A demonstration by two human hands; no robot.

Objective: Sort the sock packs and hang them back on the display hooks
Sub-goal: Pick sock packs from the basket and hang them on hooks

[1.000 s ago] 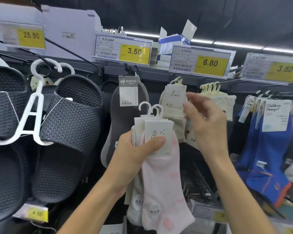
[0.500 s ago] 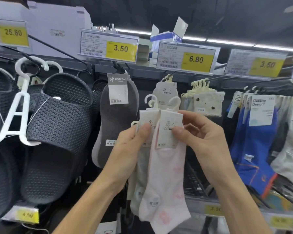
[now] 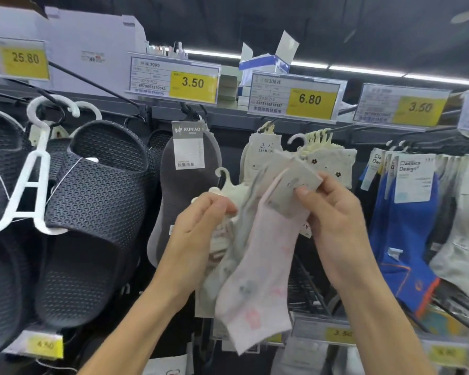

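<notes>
My right hand [image 3: 333, 212] pinches the card label of a pale pink sock pack [image 3: 257, 280], tilted to the right, its small white hanger up near the display hook [image 3: 339, 128]. Beside it, my left hand [image 3: 201, 226] grips a bundle of white and cream sock packs [image 3: 222, 255] by their tops, their white hangers poking out above my fingers. Behind them hang a cream LU REN sock pack [image 3: 257, 155] and several cream flowered sock packs [image 3: 333, 161] on the hook under the 6.80 price tag [image 3: 295, 98].
Dark mesh slippers [image 3: 92, 201] on white hangers fill the left. A grey KUN AO insole pack [image 3: 190, 180] hangs under the 3.50 tag. Blue Classics Design socks [image 3: 406, 239] and pale socks hang at the right. Price strips run along the lower shelf edge.
My right hand took the pink pack by its label, pulled it away from the left-hand bundle and tilted it right toward the hook with the flowered socks. The left hand dropped slightly.
</notes>
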